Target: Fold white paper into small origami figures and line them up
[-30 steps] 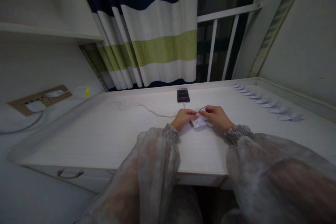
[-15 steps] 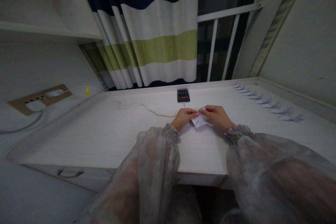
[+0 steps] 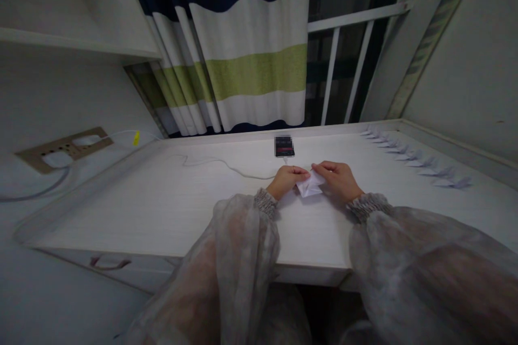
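Note:
Between my two hands is a piece of folded white paper (image 3: 309,187), held just above the desk, its pointed lower part toward me. My left hand (image 3: 286,180) pinches its upper left edge between thumb and fingers. On the other side, my right hand (image 3: 338,177) grips the upper right part, thumb and forefinger pressed together. The fingers cover the paper's top edge, so its exact folds there cannot be made out. Loose translucent grey sleeves with gathered cuffs cover both arms.
Several folded paper cranes (image 3: 424,163) stand in a row along the right of the white desk (image 3: 162,210). A phone (image 3: 284,146) lies behind my hands, with a white cable (image 3: 220,160) running left. A socket panel (image 3: 65,148) is on the left wall; a striped curtain (image 3: 254,70) hangs behind.
My right hand's fingertips have shifted slightly away from the left hand's along the paper's top edge. The whole view has moved a little; both hands keep hold of the paper.

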Available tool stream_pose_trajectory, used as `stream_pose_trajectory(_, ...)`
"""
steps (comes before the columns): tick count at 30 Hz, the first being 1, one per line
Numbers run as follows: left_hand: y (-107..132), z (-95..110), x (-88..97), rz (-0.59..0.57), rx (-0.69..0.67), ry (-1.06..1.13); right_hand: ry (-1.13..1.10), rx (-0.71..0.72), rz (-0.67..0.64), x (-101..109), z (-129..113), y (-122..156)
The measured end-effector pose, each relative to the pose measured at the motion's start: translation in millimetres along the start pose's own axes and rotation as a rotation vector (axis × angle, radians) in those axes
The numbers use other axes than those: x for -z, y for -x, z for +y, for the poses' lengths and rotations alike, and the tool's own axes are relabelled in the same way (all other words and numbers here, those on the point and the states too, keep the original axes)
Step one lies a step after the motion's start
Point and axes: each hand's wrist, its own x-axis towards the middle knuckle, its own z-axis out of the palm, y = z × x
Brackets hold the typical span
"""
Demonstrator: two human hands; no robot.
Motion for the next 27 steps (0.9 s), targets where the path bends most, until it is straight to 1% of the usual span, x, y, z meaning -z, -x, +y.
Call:
stream_pose_trajectory(4,2,3,-1.6,-0.022,-0.020,0.003,-0.014,-0.030,0.026,0,-2,0)
stream_pose_trajectory(9,3,1,0.1,0.012,-0.018,-0.024,-0.069,0.037,0.118,2,-3,-2)
stream_pose_trajectory(11,2,0,1.1,0.026,-0.029,-0.026,-0.056,0.051,0.086,2,-1,-3)
stream_pose_trajectory(15,3,0,1.4,0.035,-0.049,-0.014,-0.014,0.021,-0.085,-2,5,-4)
stream_pose_trajectory(18,3,0,1.0,0.026,-0.046,0.014,-0.028,-0.005,-0.138,-4,6,-3)
stream_pose_trajectory(23,3,-1,1.6,-0.012,-0.061,0.058,0.008,-0.005,-0.076,-2,1,-1)
stream_pose_trajectory(27,4,-1,1.0,-0.041,-0.024,0.075,0.009,0.015,-0.008,0,-2,-1)
